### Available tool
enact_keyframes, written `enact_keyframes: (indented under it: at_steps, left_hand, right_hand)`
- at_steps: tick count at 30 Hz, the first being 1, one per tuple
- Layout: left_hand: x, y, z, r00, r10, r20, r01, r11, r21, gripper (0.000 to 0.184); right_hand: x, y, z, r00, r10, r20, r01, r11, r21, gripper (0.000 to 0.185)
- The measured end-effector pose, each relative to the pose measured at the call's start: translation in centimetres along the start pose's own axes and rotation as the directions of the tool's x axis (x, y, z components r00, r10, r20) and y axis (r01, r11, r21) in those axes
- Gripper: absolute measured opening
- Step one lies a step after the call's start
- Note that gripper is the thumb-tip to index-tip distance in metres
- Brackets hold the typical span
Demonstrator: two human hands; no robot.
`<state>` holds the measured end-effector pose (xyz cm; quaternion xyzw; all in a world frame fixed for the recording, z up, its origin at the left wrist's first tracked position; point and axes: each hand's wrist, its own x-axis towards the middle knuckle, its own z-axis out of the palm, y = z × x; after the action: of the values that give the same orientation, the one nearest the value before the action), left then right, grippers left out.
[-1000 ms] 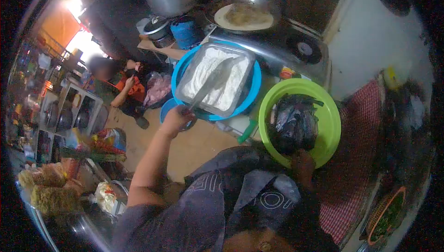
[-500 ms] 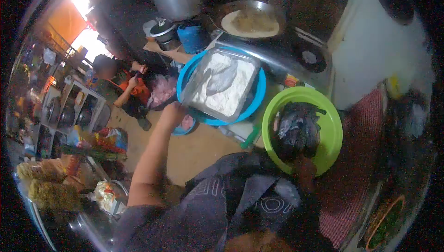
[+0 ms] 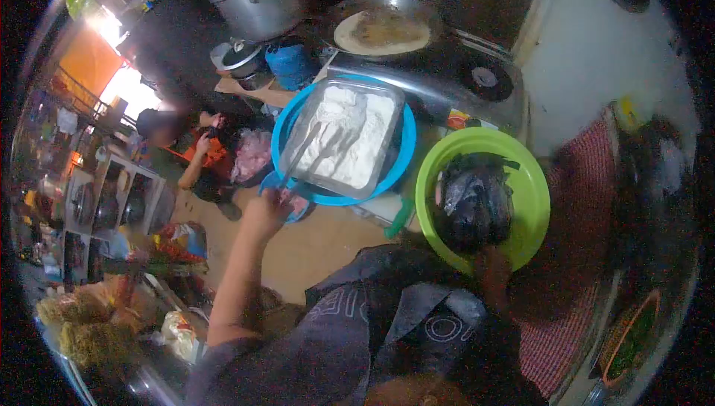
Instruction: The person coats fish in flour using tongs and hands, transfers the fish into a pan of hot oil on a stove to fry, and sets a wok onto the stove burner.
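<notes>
My left hand [image 3: 269,211] is closed around the near end of what look like metal tongs [image 3: 307,159]. Their two arms reach apart over white powder [image 3: 365,141] in a clear rectangular tray [image 3: 391,112]. This tray rests on a blue basin [image 3: 408,141]. In shadow, my right hand [image 3: 491,261] is at the near inner side of a green basin [image 3: 535,212], beside dark, shiny pieces [image 3: 473,201] that look like fish. Its fingers are too dark to make out.
Behind the tray, a wide pan [image 3: 383,26] with pale contents sits on a stove [image 3: 424,82]. A metal pot [image 3: 261,4] stands at the back left. Another person [image 3: 179,145] sits at the left near pink material [image 3: 252,156]. A small blue bowl [image 3: 296,212] is below my left hand's tool.
The tool's two arms now show apart over the powder, after one broad grey shape before. My left hand has shifted slightly down and left, while the right stays at the green basin.
</notes>
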<state>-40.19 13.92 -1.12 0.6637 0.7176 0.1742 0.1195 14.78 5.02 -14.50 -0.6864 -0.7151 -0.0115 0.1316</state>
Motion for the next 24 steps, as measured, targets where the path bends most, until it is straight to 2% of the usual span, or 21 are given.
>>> enact_keyframes:
  at_steps: [2, 5, 8, 9, 12, 14, 15, 16, 18, 20, 23, 24]
  left_hand:
    - [-1.4, 3.2, -1.2, 0.999, -0.04, 0.017, 0.036, 0.984, 0.175, 0.042]
    - [-0.6, 3.1, 0.7, 0.994, -0.111, 0.017, 0.103, 0.959, 0.266, 0.042]
    - [1.6, 3.5, 2.6, 0.99, -0.138, 0.031, 0.121, 0.941, 0.316, 0.038]
    - [1.9, 3.7, 2.9, 0.989, -0.139, 0.041, 0.118, 0.939, 0.324, 0.036]
    - [2.3, 3.4, 3.1, 0.991, 0.041, 0.128, -0.066, 0.978, 0.196, 0.029]
    - [1.8, 5.0, 1.3, 0.976, -0.06, 0.209, 0.052, 0.998, 0.04, 0.028]
    - [1.5, 5.5, 0.6, 0.96, -0.109, 0.257, 0.121, 0.992, -0.032, 0.027]
    - [1.4, 5.3, 0.6, 0.961, -0.096, 0.26, 0.105, 0.994, -0.02, 0.028]
    - [1.3, 4.3, 0.4, 0.961, -0.072, 0.266, 0.074, 0.997, 0.003, 0.028]
    - [1.2, 3.9, 0.5, 0.982, -0.085, 0.17, 0.087, 0.996, -0.003, 0.029]
    - [0.6, 4.5, -0.3, 0.992, -0.095, 0.084, 0.092, 0.995, 0.035, 0.032]
    - [0.3, 4.8, -0.9, 0.993, -0.098, 0.063, 0.094, 0.994, 0.058, 0.032]
  right_hand:
    - [0.6, -0.9, -1.7, 0.994, 0.056, 0.092, -0.056, 0.998, 0.005, 0.022]
    - [0.4, -0.6, -0.9, 0.994, 0.07, 0.084, -0.06, 0.991, -0.116, 0.022]
    - [0.5, 0.0, 0.3, 0.995, 0.078, 0.063, -0.079, 0.997, 0.011, 0.023]
    - [0.5, 0.0, 0.5, 0.997, 0.055, 0.049, -0.055, 0.998, 0.001, 0.024]
    - [0.4, -0.8, -0.5, 0.999, 0.033, 0.027, -0.033, 0.999, 0.003, 0.026]
    - [0.3, -0.8, -0.8, 0.997, 0.062, 0.041, -0.064, 0.996, 0.054, 0.027]
    - [0.2, -0.8, -0.8, 0.992, 0.096, 0.086, -0.095, 0.995, -0.015, 0.027]
    - [-0.1, -1.0, -0.8, 0.983, 0.13, 0.131, -0.12, 0.989, -0.085, 0.027]
    - [-0.4, -1.2, -0.6, 0.992, 0.098, 0.074, -0.09, 0.99, -0.106, 0.027]
    - [-0.1, -1.8, -1.1, 0.99, -0.017, -0.141, 0.013, 0.999, -0.03, 0.027]
    - [0.2, -1.5, -1.0, 0.993, 0.113, -0.031, -0.114, 0.993, -0.012, 0.026]
    - [-0.1, -1.3, -0.5, 0.994, 0.078, -0.077, -0.082, 0.995, -0.062, 0.026]
